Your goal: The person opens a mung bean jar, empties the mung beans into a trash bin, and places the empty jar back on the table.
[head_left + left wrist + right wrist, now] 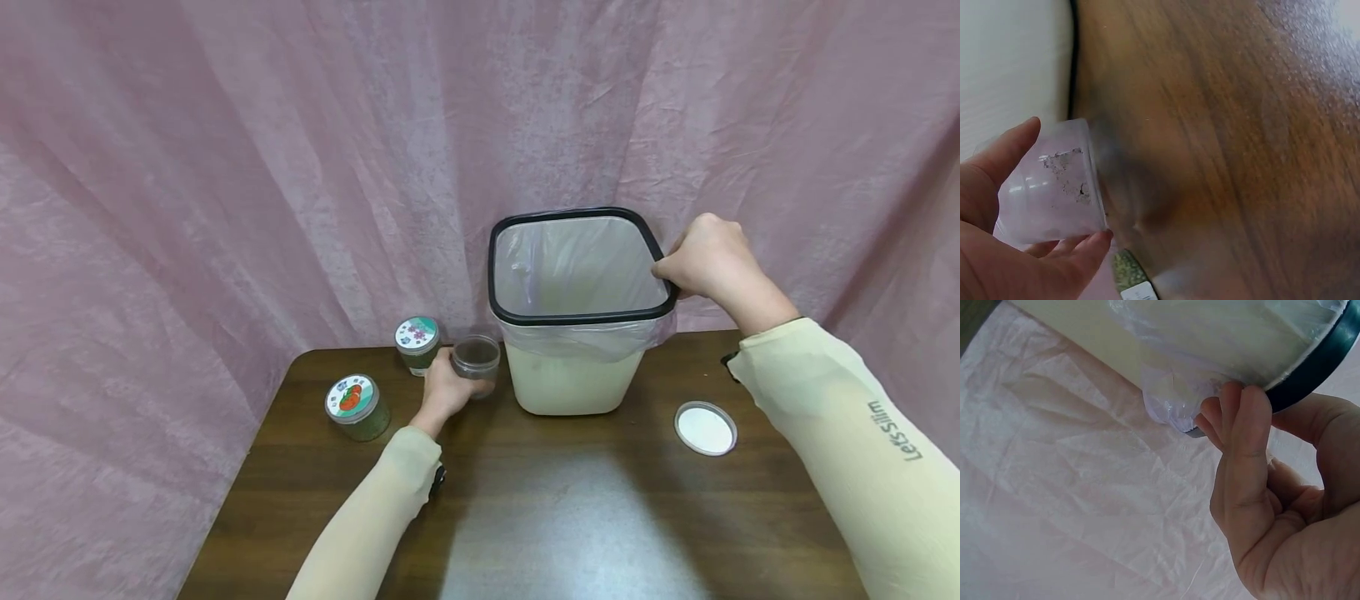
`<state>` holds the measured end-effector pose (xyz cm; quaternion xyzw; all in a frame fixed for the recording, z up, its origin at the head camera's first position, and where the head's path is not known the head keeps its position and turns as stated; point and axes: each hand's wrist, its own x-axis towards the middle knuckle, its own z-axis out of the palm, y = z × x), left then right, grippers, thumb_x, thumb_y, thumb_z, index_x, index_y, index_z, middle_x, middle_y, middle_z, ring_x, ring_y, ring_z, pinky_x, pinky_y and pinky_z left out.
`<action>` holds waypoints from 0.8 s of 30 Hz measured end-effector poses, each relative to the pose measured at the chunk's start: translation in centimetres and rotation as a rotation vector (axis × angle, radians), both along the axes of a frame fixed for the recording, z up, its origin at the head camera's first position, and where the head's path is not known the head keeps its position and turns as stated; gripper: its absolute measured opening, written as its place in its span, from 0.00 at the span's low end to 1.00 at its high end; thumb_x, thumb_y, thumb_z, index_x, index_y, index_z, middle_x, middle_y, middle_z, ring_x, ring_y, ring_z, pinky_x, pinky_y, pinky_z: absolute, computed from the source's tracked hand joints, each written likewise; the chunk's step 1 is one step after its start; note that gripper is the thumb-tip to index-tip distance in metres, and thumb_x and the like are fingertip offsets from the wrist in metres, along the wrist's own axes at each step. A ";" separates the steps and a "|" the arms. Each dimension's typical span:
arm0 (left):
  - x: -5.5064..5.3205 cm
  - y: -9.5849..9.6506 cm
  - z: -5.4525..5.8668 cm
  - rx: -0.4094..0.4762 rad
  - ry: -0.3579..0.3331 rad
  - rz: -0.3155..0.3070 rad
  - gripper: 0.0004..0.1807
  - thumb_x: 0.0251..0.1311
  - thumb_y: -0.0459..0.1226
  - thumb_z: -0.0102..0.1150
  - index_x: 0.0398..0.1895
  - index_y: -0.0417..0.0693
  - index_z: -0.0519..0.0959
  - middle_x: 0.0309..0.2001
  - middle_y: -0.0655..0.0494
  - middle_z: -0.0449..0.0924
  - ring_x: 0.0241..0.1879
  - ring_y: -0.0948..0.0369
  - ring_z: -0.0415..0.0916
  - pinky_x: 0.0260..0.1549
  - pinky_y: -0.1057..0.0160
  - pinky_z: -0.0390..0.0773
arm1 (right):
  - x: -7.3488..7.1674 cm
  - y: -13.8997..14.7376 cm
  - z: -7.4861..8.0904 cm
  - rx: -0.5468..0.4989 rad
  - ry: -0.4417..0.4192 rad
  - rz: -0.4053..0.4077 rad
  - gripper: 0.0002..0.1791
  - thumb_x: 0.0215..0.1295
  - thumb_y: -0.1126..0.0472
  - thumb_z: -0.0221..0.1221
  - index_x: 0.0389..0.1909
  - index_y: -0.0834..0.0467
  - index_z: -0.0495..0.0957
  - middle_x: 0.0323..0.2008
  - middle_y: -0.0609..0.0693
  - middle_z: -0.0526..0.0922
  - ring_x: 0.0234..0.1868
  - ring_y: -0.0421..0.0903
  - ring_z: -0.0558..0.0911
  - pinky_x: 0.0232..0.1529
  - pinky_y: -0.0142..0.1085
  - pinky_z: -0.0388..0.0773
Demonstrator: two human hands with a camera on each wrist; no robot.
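Observation:
My left hand (446, 387) grips a clear plastic jar (477, 358) beside the bin's left side. Dark specks cling to the inside of the jar (1054, 187) in the left wrist view, with the thumb and fingers on opposite sides of it. Whether its base touches the table cannot be told. My right hand (708, 258) pinches the black rim (577, 319) of a cream trash bin (573, 383) at its right corner. A thin translucent bag (577, 258) lines the bin and hangs over its edge; the right wrist view shows fingertips (1254, 403) against the rim and bag.
Left of the clear jar stand two lidded jars with green contents: one with a flower label (417, 335), one with a tomato label (352, 398). A round white lid (706, 428) lies on the brown wooden table (555, 517) at right. A pink curtain (405, 158) hangs behind.

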<state>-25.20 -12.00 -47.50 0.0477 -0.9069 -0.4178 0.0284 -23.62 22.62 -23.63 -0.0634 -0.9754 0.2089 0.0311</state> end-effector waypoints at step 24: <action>-0.6 -0.6 -0.2 0.106 -0.037 -0.026 0.57 0.20 0.42 0.82 0.61 0.37 0.61 0.55 0.41 0.73 0.55 0.48 0.71 0.57 0.52 0.70 | 0.3 1.0 -0.1 -0.078 -0.092 0.059 0.18 0.52 0.46 0.59 0.27 0.57 0.87 0.14 0.48 0.83 0.31 0.49 0.82 0.33 0.37 0.73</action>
